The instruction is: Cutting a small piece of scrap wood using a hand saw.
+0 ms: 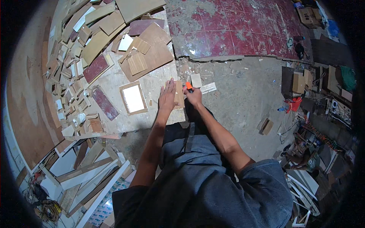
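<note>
My left hand lies with fingers stretched out, pressing on a small light-brown wooden board at the right edge of the wooden work table. Just right of it, my right hand is closed on an orange-and-dark hand tool at that board's outer edge; the tool's working end is too small to make out. A white rectangle in a brown frame lies left of my hands, beside a narrow reddish piece.
Wood offcuts are heaped at the table's back and left. A stained red tiled surface is beyond the concrete floor. Boards and cables crowd the right side; long scrap strips lie at lower left.
</note>
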`<state>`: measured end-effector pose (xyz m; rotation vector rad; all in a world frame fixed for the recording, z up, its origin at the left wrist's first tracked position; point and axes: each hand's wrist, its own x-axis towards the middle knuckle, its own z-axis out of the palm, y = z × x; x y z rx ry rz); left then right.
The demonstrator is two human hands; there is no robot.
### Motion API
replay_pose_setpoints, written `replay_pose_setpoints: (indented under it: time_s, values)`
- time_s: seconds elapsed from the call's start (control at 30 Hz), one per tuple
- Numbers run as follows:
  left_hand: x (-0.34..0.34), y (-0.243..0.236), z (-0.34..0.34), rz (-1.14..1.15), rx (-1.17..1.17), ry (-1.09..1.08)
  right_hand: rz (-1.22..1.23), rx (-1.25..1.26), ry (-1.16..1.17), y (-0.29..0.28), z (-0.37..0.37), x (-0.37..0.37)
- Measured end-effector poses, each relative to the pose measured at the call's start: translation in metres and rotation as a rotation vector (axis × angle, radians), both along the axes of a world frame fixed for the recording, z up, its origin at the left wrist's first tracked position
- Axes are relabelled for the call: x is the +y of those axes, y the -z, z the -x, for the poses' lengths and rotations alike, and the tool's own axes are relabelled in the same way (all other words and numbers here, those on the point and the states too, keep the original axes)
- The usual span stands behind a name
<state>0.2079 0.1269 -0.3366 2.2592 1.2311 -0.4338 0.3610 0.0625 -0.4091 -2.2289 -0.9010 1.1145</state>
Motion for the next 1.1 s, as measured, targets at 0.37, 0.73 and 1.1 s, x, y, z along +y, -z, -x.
replay_pose_setpoints:
  time_s: [0.37,0.73,1.1]
  values:
    - [-0.004,0.012,0.011,-0.007,-0.009,-0.004,-0.184,0.338,0.254,-0.144,-0.039,-0.023]
    - [-0.002,0.015,0.008,-0.004,-0.108,0.025,-0.198,0.428,0.286,-0.177,0.010,-0.032]
    - [-0.003,0.016,0.010,-0.018,-0.156,0.016,-0.276,0.314,0.173,-0.183,0.023,-0.030]
